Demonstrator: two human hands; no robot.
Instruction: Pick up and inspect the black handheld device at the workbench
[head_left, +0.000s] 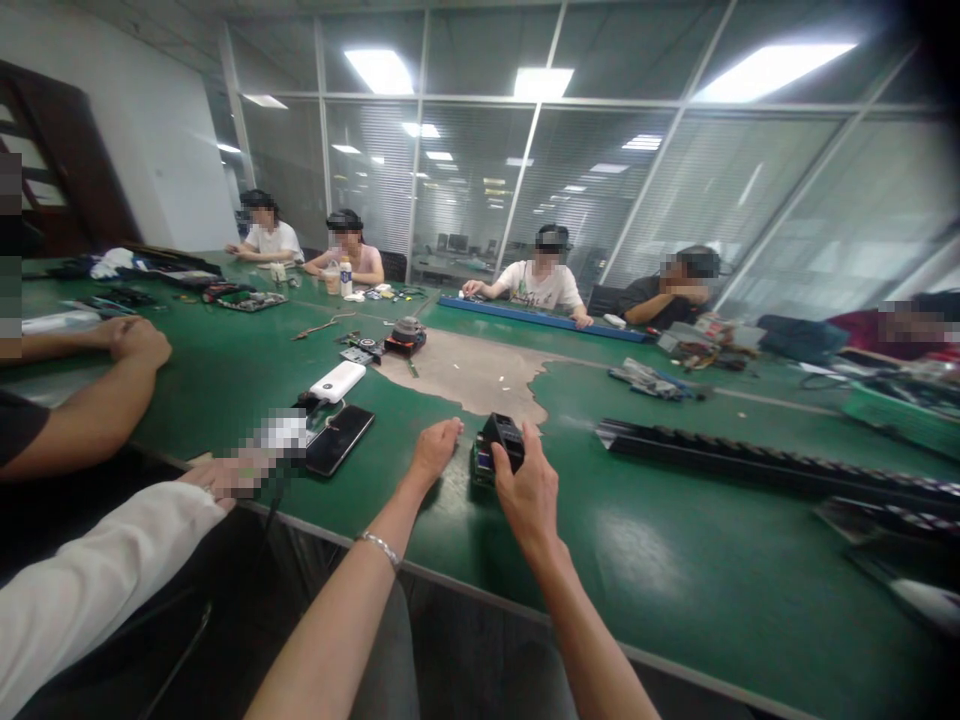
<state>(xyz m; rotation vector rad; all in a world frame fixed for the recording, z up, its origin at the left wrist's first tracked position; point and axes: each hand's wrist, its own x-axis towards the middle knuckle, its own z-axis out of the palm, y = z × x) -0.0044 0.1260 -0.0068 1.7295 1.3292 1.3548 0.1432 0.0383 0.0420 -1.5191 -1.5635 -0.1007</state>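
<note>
At the near edge of the green tabletop [645,570], the left hand [436,447], with a silver bracelet [380,547] circling its wrist, is resting with its fingers curled into a loose fist. Just to its right, the right hand [531,490] is gripping a black, boxy device with a green circuit board [496,450], its thumb pressing the near side and its fingers wrapping the right side. To the left, a black, flat, rectangular phone [341,440] is lying near a co-worker's white sleeve [120,590], with a white, rounded power bank [337,381] sitting just beyond it. To the right, a long black slotted rail [750,458] is stretching across. Farther off, a black-and-orange device with a grey round top [406,335] is standing beside a pale brown patch [480,365]. At the far side, a person in a white shirt [541,285] is sitting behind a long blue bar [544,319].
</note>
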